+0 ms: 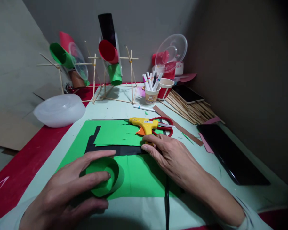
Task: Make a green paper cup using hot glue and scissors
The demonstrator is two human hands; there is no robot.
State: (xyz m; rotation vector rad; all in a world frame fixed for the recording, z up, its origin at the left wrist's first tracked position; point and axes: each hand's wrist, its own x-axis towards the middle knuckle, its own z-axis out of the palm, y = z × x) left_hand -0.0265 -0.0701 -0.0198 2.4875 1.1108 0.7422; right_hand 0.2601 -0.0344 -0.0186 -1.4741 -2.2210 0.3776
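Note:
My left hand curls round a rolled green paper tube, with one finger inside its opening and others round the outside. The tube stands over green paper sheets. My right hand has its thumb and forefinger closed on the handle of a yellow hot glue gun with an orange trigger. The gun lies on its side, nozzle to the left and a clear glue stick out the back. Red-handled scissors lie partly beneath it. Black paper shows between the green sheets.
Stick frames with coloured tubes stand at the back. A cup of markers stands beside a red-and-white cup. Wooden sticks carry a phone. A black slab lies right, a plastic bowl left.

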